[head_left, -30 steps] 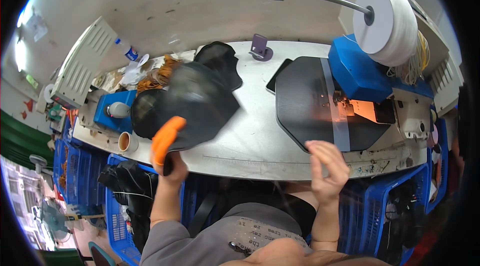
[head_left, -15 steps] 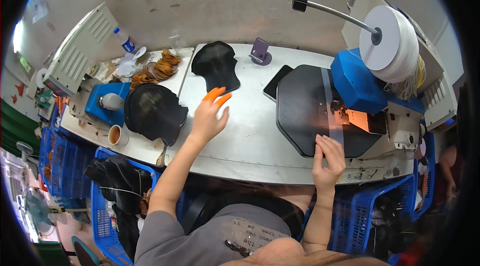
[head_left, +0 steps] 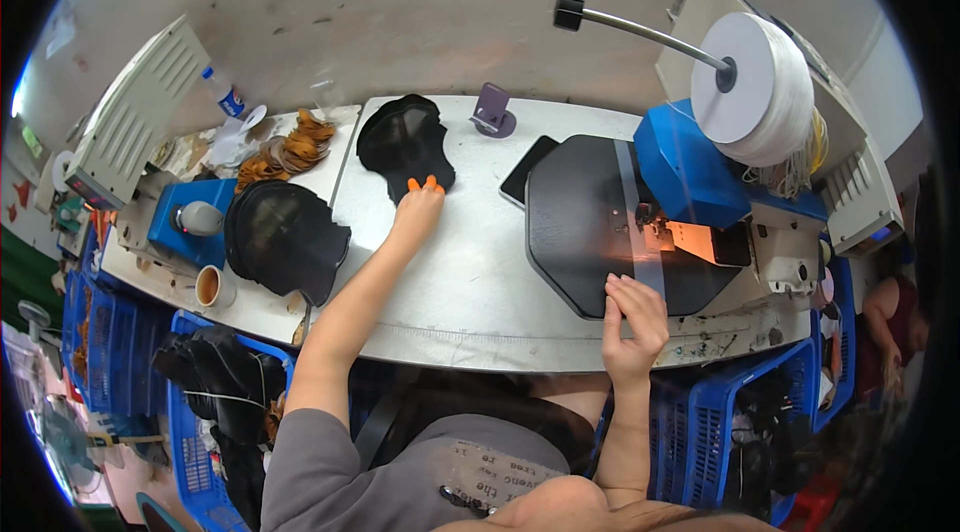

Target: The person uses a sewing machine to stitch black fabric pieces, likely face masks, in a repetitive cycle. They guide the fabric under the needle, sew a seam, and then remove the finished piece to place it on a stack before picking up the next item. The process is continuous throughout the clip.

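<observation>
My left hand [head_left: 418, 213], with orange covers on two fingertips, is at the narrow near end of a black shaped sheet piece [head_left: 403, 137]. Its fingers are bunched and closed on that end; the fingertip contact is partly hidden. My right hand [head_left: 636, 324] rests at the front edge of a black eight-sided board [head_left: 575, 222] around a blue sewing machine [head_left: 690, 162]. Its fingers are loosely bent, the thumb apart, with nothing visible in them. Orange light falls by the machine's needle area. Another stack of black shaped pieces [head_left: 285, 240] lies to the left.
A dark phone [head_left: 522, 175] lies against the board, with a purple phone stand [head_left: 492, 114] behind it. A large white thread spool [head_left: 750, 82] overhangs the machine. At left are a paper cup [head_left: 214, 288], brown pieces [head_left: 290, 154] and a second blue machine [head_left: 190, 217]. Blue baskets [head_left: 705, 412] flank me.
My left hand has reached forward onto the near end of the black piece, and its fingers have drawn together. My right hand stays at the board's edge. The view has shifted slightly.
</observation>
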A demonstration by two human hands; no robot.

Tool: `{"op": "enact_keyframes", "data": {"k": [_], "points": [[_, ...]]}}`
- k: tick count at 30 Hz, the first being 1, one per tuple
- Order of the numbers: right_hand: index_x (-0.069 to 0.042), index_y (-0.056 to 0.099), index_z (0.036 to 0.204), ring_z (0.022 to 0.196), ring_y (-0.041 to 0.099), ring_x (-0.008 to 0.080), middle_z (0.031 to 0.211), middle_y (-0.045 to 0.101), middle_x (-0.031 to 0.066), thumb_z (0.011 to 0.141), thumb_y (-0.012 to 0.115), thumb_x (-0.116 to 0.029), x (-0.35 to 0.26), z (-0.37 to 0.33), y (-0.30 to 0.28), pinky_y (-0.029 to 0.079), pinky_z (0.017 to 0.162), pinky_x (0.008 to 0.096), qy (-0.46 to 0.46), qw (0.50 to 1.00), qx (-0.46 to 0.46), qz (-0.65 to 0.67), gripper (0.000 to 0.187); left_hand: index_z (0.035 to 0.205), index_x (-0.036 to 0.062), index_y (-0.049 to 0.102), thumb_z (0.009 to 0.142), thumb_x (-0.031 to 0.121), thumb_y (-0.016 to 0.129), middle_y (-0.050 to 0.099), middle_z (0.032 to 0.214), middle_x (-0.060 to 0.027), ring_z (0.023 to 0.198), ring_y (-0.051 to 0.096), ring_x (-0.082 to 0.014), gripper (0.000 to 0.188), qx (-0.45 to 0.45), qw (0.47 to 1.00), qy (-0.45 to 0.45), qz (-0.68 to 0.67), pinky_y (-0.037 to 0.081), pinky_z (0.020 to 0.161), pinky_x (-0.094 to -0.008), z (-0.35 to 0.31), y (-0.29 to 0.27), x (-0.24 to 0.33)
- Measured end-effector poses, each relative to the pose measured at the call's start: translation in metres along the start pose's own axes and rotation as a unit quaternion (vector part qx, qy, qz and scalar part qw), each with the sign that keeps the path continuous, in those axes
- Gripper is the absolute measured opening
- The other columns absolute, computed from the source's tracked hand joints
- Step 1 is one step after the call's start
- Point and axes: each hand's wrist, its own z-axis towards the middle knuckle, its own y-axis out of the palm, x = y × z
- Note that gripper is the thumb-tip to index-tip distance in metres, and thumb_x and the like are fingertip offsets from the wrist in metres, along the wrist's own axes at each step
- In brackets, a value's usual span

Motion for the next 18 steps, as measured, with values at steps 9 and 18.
{"op": "enact_keyframes", "data": {"k": [9,18], "points": [[-0.003,0.072,0.090,0.093,0.068,0.0248,0.095,0.073,0.0081,0.073,0.072,0.002,0.000,0.000,-0.001,0.049,0.082,0.0346,-0.004,1.000,0.013,0.013,0.017,0.086,0.0002,0.065,0.086,0.016,0.065,0.065,0.081,-0.0143,0.075,0.062,-0.0320,0.015,0.230,0.964,-0.084,-0.099,0.050,0.069,-0.0418,-0.004,-0.105,0.045],[-0.001,0.071,0.090,0.087,0.060,0.0255,0.089,0.067,0.0084,0.086,0.069,-0.012,-0.005,0.019,-0.019,0.043,0.081,0.0367,0.100,0.992,-0.027,0.075,0.012,0.088,0.0017,0.065,0.073,0.004,0.074,0.070,0.100,-0.0131,0.092,0.068,-0.0304,0.018,0.222,0.893,0.187,-0.345,0.047,0.097,-0.0491,-0.020,-0.217,0.180]]}}
